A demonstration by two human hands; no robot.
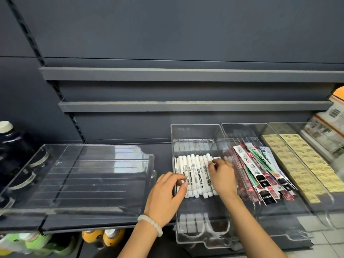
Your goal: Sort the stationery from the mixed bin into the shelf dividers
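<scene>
A person's two hands reach into a clear tray sitting on a dark grey shelf. The tray holds a row of white pens, lying side by side with their length running front to back, printed labels facing up.

The left hand is at the tray's left wall, fingers curled, with the fingertips touching the leftmost pens; whether it actually grips one cannot be told. A white bead bracelet circles that wrist. The right hand lies over the right side of the pen row, fingers bent down, fingertips on the pens' far ends; it appears to pinch one, though blur hides the detail.

Just right of the tray is a second clear tray holding long packets in red, white, green and black wrappers. Right of that, a third tray holds rows of yellow tags. Left of the pen tray, a wide clear tray rests on the same shelf. Further left stand dark bottles. Boxes stand at the far right.
</scene>
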